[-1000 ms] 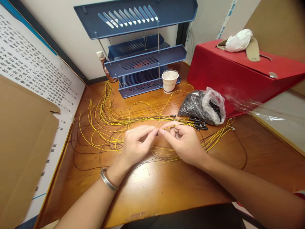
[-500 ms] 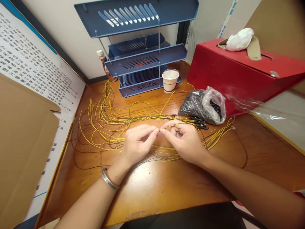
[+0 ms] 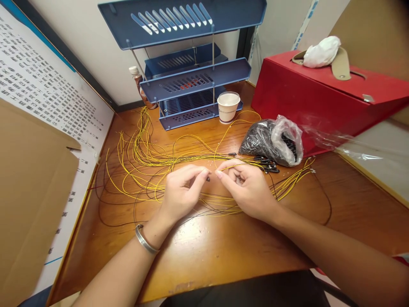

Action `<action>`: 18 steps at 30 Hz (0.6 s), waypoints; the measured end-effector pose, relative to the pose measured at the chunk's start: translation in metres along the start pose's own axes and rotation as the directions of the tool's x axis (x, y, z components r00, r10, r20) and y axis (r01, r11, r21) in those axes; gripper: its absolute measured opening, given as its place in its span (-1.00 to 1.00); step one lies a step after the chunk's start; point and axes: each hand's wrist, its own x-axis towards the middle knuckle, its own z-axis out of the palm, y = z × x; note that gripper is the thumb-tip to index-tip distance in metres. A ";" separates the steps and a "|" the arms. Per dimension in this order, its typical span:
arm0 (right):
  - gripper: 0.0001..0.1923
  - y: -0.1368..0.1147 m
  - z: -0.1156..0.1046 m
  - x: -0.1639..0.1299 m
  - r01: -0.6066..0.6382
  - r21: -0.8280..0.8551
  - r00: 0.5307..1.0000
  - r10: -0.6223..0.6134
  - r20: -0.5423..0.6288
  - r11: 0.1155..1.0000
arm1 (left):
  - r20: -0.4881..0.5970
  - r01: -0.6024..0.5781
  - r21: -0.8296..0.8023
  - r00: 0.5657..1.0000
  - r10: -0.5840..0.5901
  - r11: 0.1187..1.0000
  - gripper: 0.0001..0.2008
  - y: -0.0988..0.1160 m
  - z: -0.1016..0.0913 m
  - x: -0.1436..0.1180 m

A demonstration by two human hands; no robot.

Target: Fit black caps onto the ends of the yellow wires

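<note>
Over the middle of the wooden bench (image 3: 223, 251), the left hand (image 3: 182, 189) pinches a small black sleeve (image 3: 208, 179) between thumb and forefinger. The right hand (image 3: 247, 187) pinches the end of a yellow wire (image 3: 243, 165) just beside it, tips almost meeting. Loose yellow wires (image 3: 140, 157) sprawl behind, near a clear bag of black parts (image 3: 271, 143).

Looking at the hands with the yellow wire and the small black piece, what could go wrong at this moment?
The small black piece is pinched only at the left hand fingertips; it could slip into the tangled yellow wires. The right hand holds one yellow wire whose length runs through that tangle, so pulling may snag it. The open paper cup stands close to the wires.
</note>
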 end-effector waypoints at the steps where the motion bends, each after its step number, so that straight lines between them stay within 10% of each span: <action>1: -0.83 0.001 0.000 0.000 -0.003 -0.005 1.000 0.003 -0.013 1.000 | -0.028 0.013 -0.007 1.000 -0.014 1.000 -0.82 -0.001 0.000 0.000; 18: -0.82 -0.003 -0.001 -0.001 -0.039 -0.044 0.997 0.036 -0.073 0.998 | -0.110 0.113 -0.185 0.985 -0.135 0.976 -0.92 -0.002 0.005 -0.002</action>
